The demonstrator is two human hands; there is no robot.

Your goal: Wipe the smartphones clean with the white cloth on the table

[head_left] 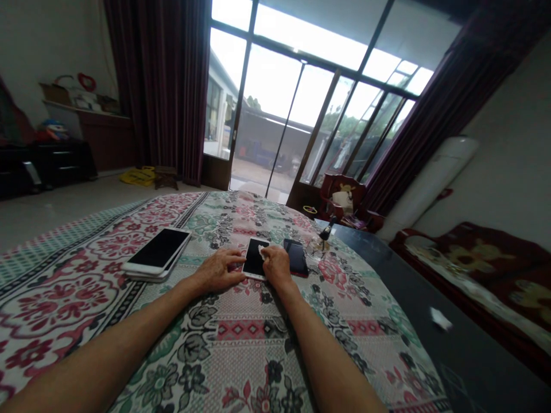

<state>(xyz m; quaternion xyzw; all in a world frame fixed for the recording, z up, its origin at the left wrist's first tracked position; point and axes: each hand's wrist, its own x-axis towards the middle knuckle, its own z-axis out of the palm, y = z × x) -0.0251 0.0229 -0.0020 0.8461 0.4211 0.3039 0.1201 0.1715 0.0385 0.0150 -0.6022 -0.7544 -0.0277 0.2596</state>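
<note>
A white-framed phone (pixel 253 261) with a dark screen lies flat on the patterned tablecloth. My left hand (pixel 221 269) rests at its left edge, thumb and fingers spread and touching the side. Over the right part of the screen is my right hand (pixel 276 265), its fingers closed on a small crumpled white tissue (pixel 260 250) that touches the glass. Just right of that hand lies a dark tablet-like device (pixel 296 257), partly hidden behind it. To the left, a larger white tablet (pixel 158 251) with a black screen sits on top of another pale device (pixel 166 273).
Behind the dark device stands a clear glass dish (pixel 317 248) with a dark-handled brush-like object (pixel 328 228) in it. The tablecloth (pixel 241 355) covers a rounded table. A dark glossy surface (pixel 413 310) at the right bears a white scrap (pixel 441 319). Wooden seats stand beyond.
</note>
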